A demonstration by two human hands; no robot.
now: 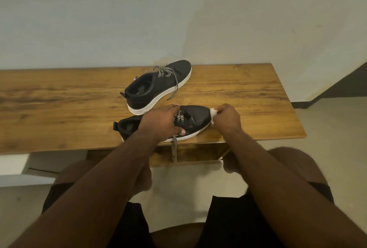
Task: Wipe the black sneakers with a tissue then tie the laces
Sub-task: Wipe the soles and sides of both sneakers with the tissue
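Head view: person seated at a wooden table (59, 96), both bare arms reaching forward over their knees.

Left hand (158, 122) clamps the near sneaker (196, 118) from above at the laced middle, fingers curled over the far side, thumb on the near side against the white sole. Heel opening sticks out to the left of that grip, toe to the right.

Right hand (227, 118) is fisted around a white tissue (213, 113), wad pressed on the toe tip of the same sneaker. Only a small bit of tissue shows between fingers and toe cap.

Near sneaker's black-and-white lace (174, 140) is untied. One end runs out from under the left hand and hangs over the table's front edge.

Far sneaker (158, 86) sits beyond the left hand, well apart from both hands, toe pointing away toward the wall (119, 19). Its laces (168, 74) are loose too, one end trailing down its right side onto the tabletop.

Near sneaker sits close to the front edge, sole flat on the table. Below the edge, under the hands, an open compartment of the table (198, 152) is visible.
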